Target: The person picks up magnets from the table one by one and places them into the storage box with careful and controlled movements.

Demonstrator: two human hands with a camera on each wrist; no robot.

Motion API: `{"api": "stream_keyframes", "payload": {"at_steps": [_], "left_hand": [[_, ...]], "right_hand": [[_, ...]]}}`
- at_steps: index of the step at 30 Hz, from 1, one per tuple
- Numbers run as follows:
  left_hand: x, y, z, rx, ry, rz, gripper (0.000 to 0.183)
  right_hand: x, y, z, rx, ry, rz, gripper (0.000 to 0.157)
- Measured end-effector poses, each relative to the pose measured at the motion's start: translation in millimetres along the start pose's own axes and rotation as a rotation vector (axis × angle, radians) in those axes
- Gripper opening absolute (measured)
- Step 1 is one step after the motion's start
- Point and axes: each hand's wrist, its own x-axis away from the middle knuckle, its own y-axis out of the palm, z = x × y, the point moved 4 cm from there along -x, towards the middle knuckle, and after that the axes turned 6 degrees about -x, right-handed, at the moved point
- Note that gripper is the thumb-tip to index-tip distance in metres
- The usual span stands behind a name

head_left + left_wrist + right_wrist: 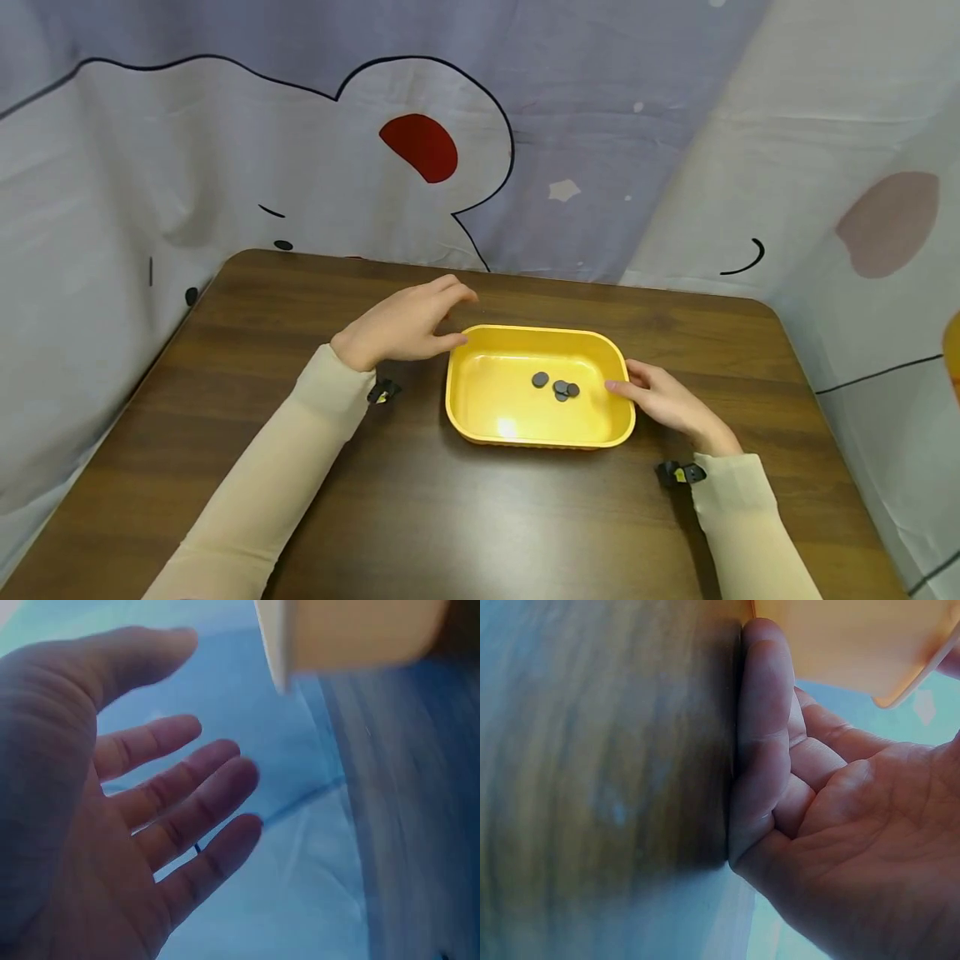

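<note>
A yellow rectangular tray [487, 392] with rounded corners sits on the table. Inside it lie several small dark grey discs [540, 379], one apart from an overlapping cluster, right of the middle. My left hand [408, 321] hovers at the tray's upper left corner, thumb beside the rim. The left wrist view shows that hand [150, 802] with spread, loosely bent fingers and nothing in them. At the tray's right end, my right hand [663, 400] holds the rim, thumb over the inside and fingers outside. In the right wrist view its fingers [765, 712] lie low against the tabletop.
The brown wooden table [480, 508] has rounded far corners. Behind it and at both sides hangs a pale curtain [585, 125] with cartoon drawings. Each wrist wears a small black strap device [681, 473] below the sleeve cuff.
</note>
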Motion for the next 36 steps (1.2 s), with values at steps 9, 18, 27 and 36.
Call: {"api": "stream_keyframes", "payload": {"at_steps": [9, 18, 27, 36], "left_hand": [[29.9, 0.1, -52.9, -0.016, -0.158, 0.057, 0.05], [45.6, 19.6, -88.8, -0.015, -0.243, -0.019, 0.047], [57.3, 34.7, -109.4, -0.014, -0.282, -0.09, 0.04], [57.2, 39.2, -112.3, -0.031, -0.293, -0.107, 0.03]], "right_hand": [[0.5, -1.0, -0.3, -0.009, 0.0, -0.001, 0.054], [2.0, 0.1, -4.6, -0.023, -0.017, -0.006, 0.05], [-0.5, 1.7, -3.2, -0.027, -0.011, -0.008, 0.052], [-0.2, 0.8, -3.8, -0.021, -0.013, -0.007, 0.051]]}}
